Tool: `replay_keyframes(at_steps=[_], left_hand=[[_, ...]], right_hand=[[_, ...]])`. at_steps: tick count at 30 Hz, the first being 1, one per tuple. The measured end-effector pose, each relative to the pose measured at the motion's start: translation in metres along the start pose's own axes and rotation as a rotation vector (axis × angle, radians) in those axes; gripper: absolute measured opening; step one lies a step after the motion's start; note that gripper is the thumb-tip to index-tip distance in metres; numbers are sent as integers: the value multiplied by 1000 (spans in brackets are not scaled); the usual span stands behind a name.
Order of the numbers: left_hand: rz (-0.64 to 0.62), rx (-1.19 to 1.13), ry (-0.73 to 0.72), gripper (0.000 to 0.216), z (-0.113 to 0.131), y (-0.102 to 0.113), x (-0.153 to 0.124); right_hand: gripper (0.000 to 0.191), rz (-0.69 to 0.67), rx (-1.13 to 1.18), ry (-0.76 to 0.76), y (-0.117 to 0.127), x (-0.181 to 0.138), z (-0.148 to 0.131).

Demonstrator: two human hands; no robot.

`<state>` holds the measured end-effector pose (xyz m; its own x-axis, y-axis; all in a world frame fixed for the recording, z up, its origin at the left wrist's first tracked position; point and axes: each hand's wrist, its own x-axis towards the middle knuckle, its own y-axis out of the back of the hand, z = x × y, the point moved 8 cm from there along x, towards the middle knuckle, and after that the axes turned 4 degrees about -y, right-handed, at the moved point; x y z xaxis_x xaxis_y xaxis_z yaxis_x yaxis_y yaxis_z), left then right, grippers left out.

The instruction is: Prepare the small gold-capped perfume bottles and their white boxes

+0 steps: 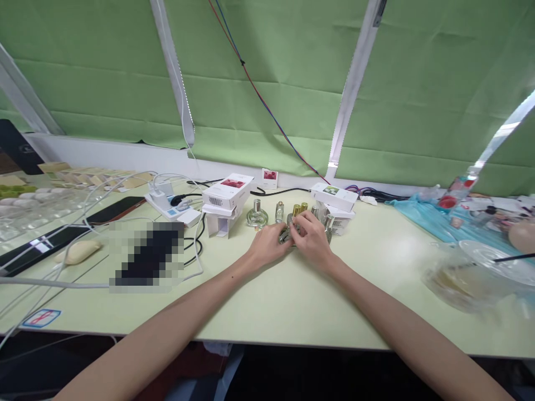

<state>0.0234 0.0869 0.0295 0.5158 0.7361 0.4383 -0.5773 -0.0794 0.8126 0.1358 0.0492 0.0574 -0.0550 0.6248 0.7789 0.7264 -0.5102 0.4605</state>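
Observation:
Both my hands meet at the middle of the pale green table [292,301]. My left hand [267,245] and my right hand [311,236] are closed together around a small glass bottle [286,235], mostly hidden by the fingers. Just behind them stands a round clear perfume bottle [256,216], and beside it several small bottles with silver and gold caps [296,210]. White boxes with red pictures [228,192] are stacked to the left of the bottles. A white box with a green picture [334,196] lies to the right.
Phones [112,210], a white charger [161,197] and loose cables [83,195] cover the left side. A blurred dark patch [146,256] lies front left. Blue plastic [418,214] and clear plastic lids [493,264] sit at the right. Green blinds hang behind.

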Motion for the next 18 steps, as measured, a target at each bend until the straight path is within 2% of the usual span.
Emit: replay_keyframes(at_steps=[5,18], left_hand=[[0,-10,4,12,1,1,0],[2,-31,19,14,-1,1,0]], right_hand=[[9,27,19,-25,2,1,1],[14,48,21,-5,3,1,0]])
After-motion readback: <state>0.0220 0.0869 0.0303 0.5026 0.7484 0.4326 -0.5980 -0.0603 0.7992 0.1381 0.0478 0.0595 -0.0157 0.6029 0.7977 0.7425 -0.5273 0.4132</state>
